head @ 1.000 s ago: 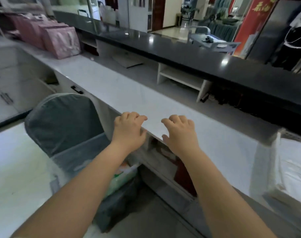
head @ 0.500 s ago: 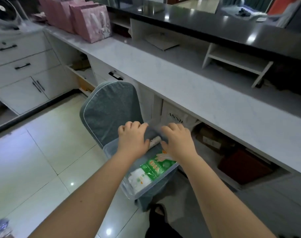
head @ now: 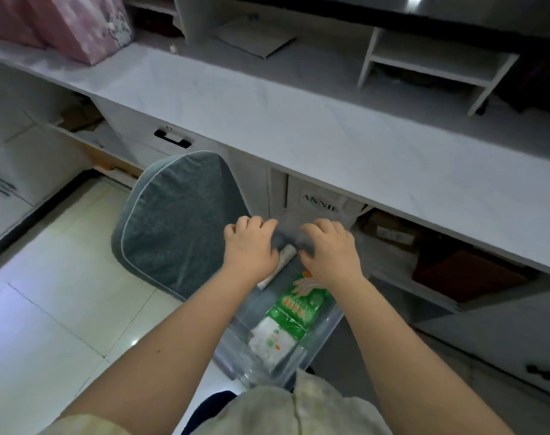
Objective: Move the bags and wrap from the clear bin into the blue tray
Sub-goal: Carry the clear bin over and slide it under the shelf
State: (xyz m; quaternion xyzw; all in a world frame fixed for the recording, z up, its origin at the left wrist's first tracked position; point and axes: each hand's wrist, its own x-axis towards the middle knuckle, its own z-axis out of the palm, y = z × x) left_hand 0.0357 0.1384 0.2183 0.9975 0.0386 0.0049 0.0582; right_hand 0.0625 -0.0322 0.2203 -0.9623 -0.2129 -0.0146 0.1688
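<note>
Head view: both hands, left hand and right hand, clamp the clear bin far rim at twelve o'clock; green bag inside; transfer not started, blue tray unseen.

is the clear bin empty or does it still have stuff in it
Not empty. The bin holds a green pack, a white pack and a roll.

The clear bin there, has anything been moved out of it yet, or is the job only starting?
Only starting, it seems. Nothing looks moved: the green pack, the white pack and a roll lie inside the clear bin. In hand: the left hand and right hand rest on its far rim. Left: everything; no blue tray is in view.
</note>
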